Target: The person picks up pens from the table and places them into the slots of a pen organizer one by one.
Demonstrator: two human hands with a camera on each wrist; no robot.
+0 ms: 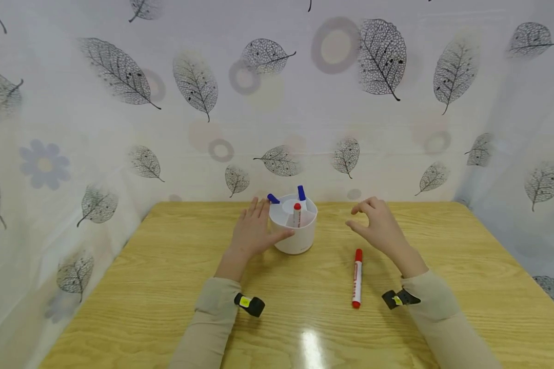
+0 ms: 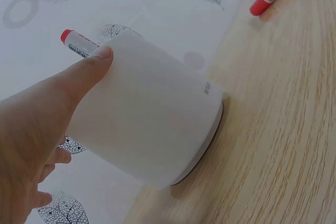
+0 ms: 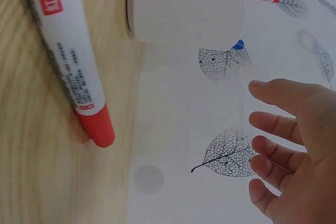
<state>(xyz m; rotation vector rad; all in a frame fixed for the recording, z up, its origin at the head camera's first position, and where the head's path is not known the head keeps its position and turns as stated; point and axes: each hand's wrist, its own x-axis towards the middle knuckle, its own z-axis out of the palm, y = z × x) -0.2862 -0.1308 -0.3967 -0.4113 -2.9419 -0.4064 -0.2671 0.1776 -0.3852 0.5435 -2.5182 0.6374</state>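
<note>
A white round pen holder (image 1: 300, 238) stands on the table with a red-capped marker (image 1: 297, 215) and two blue-ended pens (image 1: 301, 193) leaning inside. At its left side is my left hand (image 1: 254, 230), fingers straight and spread, thumb laid against the holder's front near the rim. The left wrist view shows that thumb (image 2: 97, 64) touching the white wall. My right hand (image 1: 380, 225) hovers to the right of the holder, fingers loosely bent and thumb apart, with nothing in it. Below it, a red-and-white whiteboard marker (image 1: 357, 279) lies on the table, red cap pointing away from me.
The wooden table (image 1: 166, 307) reaches back to a pale curtain (image 1: 189, 128) printed with leaves, which also hangs along both sides. Black straps with yellow labels sit on both wrists over beige sleeves (image 1: 212, 318).
</note>
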